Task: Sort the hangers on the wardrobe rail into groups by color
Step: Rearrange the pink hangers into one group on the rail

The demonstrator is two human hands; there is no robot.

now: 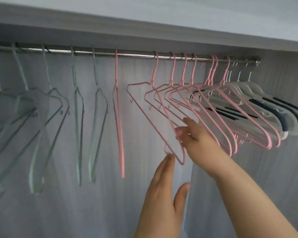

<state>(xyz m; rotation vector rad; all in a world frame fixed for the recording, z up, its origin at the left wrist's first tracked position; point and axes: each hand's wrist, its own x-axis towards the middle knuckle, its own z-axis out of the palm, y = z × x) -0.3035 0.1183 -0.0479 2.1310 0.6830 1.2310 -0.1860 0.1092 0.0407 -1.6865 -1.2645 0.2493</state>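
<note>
The right hand [194,134] reaches up among the pink hangers [193,107], its fingers closed around the lower bar of one of them. Just below it, the left hand [163,191] is open, fingers straight, its fingertips touching the bottom corner of the leftmost angled pink hanger [155,124]. Well to the left of both hands hang the pale green hangers [50,121], blurred. To the right, past the pink group, white hangers [265,103] crowd the end of the rail [134,54].
</note>
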